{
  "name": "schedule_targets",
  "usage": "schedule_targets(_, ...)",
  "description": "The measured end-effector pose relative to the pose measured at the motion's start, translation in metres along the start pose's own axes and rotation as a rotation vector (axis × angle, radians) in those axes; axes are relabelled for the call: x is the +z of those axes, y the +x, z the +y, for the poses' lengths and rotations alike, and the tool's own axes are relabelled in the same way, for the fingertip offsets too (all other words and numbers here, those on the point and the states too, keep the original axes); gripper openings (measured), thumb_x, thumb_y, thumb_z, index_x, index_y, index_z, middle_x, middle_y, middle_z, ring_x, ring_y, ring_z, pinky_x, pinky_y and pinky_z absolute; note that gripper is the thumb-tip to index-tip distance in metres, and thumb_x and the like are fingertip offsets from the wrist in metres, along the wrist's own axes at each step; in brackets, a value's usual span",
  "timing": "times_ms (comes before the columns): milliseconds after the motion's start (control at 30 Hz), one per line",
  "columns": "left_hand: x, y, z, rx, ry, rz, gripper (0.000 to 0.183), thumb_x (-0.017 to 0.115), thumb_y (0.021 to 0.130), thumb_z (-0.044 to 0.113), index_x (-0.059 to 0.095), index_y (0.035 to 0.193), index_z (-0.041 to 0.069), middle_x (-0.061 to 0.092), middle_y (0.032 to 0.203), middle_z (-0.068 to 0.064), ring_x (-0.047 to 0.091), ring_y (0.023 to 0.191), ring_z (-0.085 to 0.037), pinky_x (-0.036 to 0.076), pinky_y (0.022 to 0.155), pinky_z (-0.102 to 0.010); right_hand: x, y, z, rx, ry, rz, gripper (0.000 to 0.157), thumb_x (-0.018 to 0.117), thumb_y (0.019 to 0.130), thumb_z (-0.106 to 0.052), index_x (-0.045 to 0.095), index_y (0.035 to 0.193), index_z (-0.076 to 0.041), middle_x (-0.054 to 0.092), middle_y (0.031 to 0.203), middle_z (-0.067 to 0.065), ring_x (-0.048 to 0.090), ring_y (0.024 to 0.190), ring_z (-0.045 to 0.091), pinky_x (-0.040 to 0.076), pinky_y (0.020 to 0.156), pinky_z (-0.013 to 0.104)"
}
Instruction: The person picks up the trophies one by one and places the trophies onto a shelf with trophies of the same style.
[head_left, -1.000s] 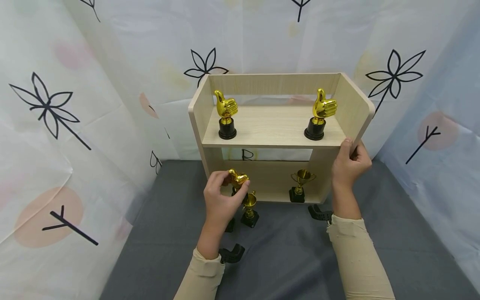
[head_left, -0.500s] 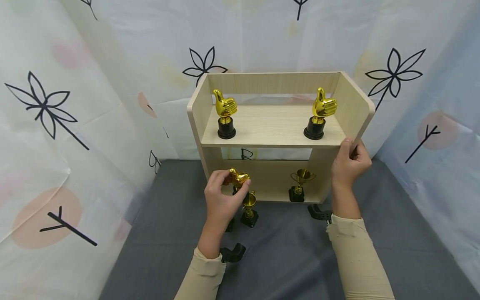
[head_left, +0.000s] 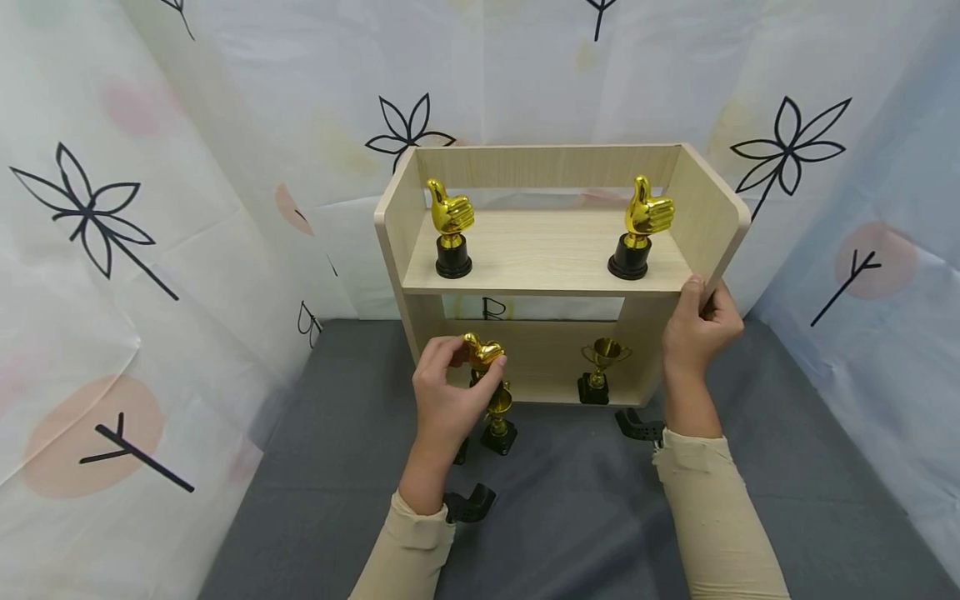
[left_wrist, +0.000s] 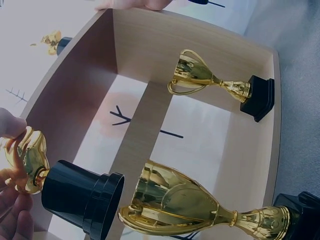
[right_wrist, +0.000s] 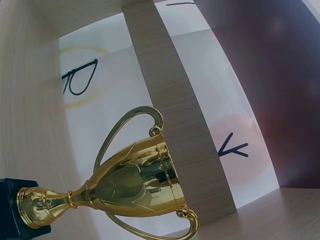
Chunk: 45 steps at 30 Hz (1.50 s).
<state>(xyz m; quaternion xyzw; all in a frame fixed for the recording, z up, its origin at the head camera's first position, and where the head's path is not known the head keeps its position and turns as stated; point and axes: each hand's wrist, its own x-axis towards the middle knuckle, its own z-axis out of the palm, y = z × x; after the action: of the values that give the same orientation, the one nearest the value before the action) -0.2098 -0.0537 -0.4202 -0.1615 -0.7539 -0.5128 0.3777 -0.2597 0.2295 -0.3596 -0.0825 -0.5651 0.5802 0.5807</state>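
Head view: L hand (head_left: 453,396) pinches a thumbs-up trophy (head_left: 486,354) by its gold top, grip closed btwn thumb & fingers. Trophy's at the L part of the lower compartment; can't tell if its base is past the front edge. R hand (head_left: 701,329) grips the R side panel (head_left: 705,217) of the wooden shelf (head_left: 551,250). Near cup (head_left: 499,417) stands on the desk (head_left: 562,525), far cup (head_left: 597,375) at R on the lower board. Another dark base (head_left: 461,451) peeks out by the L wrist, rest hidden. If R hand tugs, shelf cld shift & rock upper-L trophy (head_left: 453,225) & upper-R trophy (head_left: 643,225).

L wrist view: held trophy's btm shows no support; near cup looks v. close, so a low swing cld prob. knock it over. Slick gold top, high hold: might twist in the pinch. Fingers cut off at L edge, near cup's base at R.

R wrist view: far cup big, base cut off at L. R hand out of frame, so can't check its grip here.
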Motion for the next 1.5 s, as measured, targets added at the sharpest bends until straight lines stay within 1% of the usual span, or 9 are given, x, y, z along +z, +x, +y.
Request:
schedule_targets(100, 0.001, 0.002, 0.003, -0.005, -0.001, -0.003, 0.039, 0.086, 0.075, 0.027, 0.072, 0.106, 0.009, 0.064, 0.099, -0.006, 0.062, 0.084, -0.019, 0.053, 0.074, -0.03, 0.0, 0.0, 0.0, 0.008, -0.001, 0.006, 0.025, 0.063, 0.089, -0.015, 0.06, 0.064, -0.018, 0.047, 0.057, -0.014, 0.039, 0.054, 0.001, 0.026, 0.052, 0.02)
schedule_targets(267, 0.002, 0.006, 0.017, 0.004, -0.01, 0.004, 0.039, 0.088, 0.071, 0.014, 0.071, 0.103, 0.0, 0.064, 0.097, -0.013, 0.063, 0.082, -0.025, 0.053, 0.074, -0.031, -0.001, -0.001, -0.002, 0.005, -0.017, 0.0, 0.024, 0.062, 0.09, -0.015, 0.061, 0.066, -0.016, 0.047, 0.057, -0.014, 0.039, 0.053, 0.001, 0.025, 0.051, 0.019)
schedule_targets(400, 0.001, 0.008, 0.026, 0.014, -0.031, 0.007, 0.039, 0.088, 0.07, 0.008, 0.07, 0.102, -0.005, 0.063, 0.095, -0.018, 0.062, 0.081, -0.03, 0.053, 0.072, -0.04, -0.001, -0.002, -0.003, 0.002, -0.028, -0.001, 0.024, 0.062, 0.09, -0.014, 0.06, 0.066, -0.015, 0.047, 0.058, -0.014, 0.039, 0.053, 0.0, 0.026, 0.051, 0.019)
schedule_targets(533, 0.003, 0.009, 0.021, 0.012, -0.047, 0.0, 0.039, 0.088, 0.071, 0.014, 0.071, 0.103, -0.001, 0.064, 0.096, -0.015, 0.061, 0.082, -0.028, 0.052, 0.073, -0.047, -0.001, -0.002, -0.005, 0.008, -0.026, 0.004, 0.025, 0.062, 0.089, -0.015, 0.058, 0.065, -0.017, 0.047, 0.058, -0.014, 0.04, 0.054, -0.001, 0.027, 0.052, 0.018)
schedule_targets(700, 0.005, 0.009, 0.015, 0.018, -0.039, -0.012, 0.038, 0.087, 0.074, 0.025, 0.072, 0.105, 0.009, 0.064, 0.098, -0.008, 0.061, 0.084, -0.021, 0.052, 0.074, -0.04, 0.0, -0.002, -0.006, 0.02, -0.034, 0.005, 0.023, 0.062, 0.089, -0.016, 0.059, 0.066, -0.018, 0.048, 0.059, -0.014, 0.041, 0.054, -0.001, 0.028, 0.052, 0.018)
schedule_targets(767, 0.005, 0.009, 0.014, 0.027, -0.037, -0.015, 0.037, 0.086, 0.075, 0.028, 0.072, 0.106, 0.011, 0.064, 0.098, -0.006, 0.061, 0.084, -0.019, 0.053, 0.074, -0.038, 0.0, -0.002, -0.006, 0.025, -0.041, 0.005, 0.022, 0.062, 0.089, -0.017, 0.061, 0.067, -0.018, 0.048, 0.059, -0.014, 0.041, 0.054, -0.001, 0.028, 0.052, 0.018)
schedule_targets(1000, 0.007, 0.013, 0.016, 0.043, -0.037, -0.029, 0.041, 0.084, 0.076, 0.031, 0.071, 0.106, 0.007, 0.063, 0.1, -0.003, 0.061, 0.086, -0.014, 0.055, 0.075, -0.038, 0.0, -0.001, -0.005, 0.036, -0.039, 0.009, 0.024, 0.063, 0.09, -0.018, 0.059, 0.066, -0.019, 0.049, 0.06, -0.013, 0.042, 0.055, 0.0, 0.029, 0.052, 0.019)
schedule_targets(1200, 0.009, 0.016, 0.02, 0.05, -0.046, -0.041, 0.04, 0.084, 0.076, 0.031, 0.071, 0.106, 0.008, 0.063, 0.1, -0.003, 0.061, 0.086, -0.014, 0.055, 0.074, -0.042, 0.0, 0.0, -0.004, 0.037, -0.037, 0.006, 0.023, 0.063, 0.089, -0.018, 0.06, 0.066, -0.018, 0.052, 0.061, -0.014, 0.044, 0.055, 0.0, 0.03, 0.052, 0.019)
schedule_targets(1500, 0.01, 0.021, 0.027, 0.065, -0.067, -0.054, 0.038, 0.084, 0.077, 0.029, 0.071, 0.105, 0.007, 0.062, 0.099, -0.005, 0.061, 0.085, -0.016, 0.054, 0.074, -0.039, 0.001, -0.001, -0.004, 0.051, -0.042, 0.008, 0.023, 0.063, 0.09, -0.019, 0.061, 0.067, -0.018, 0.054, 0.062, -0.014, 0.044, 0.057, 0.001, 0.03, 0.053, 0.019)
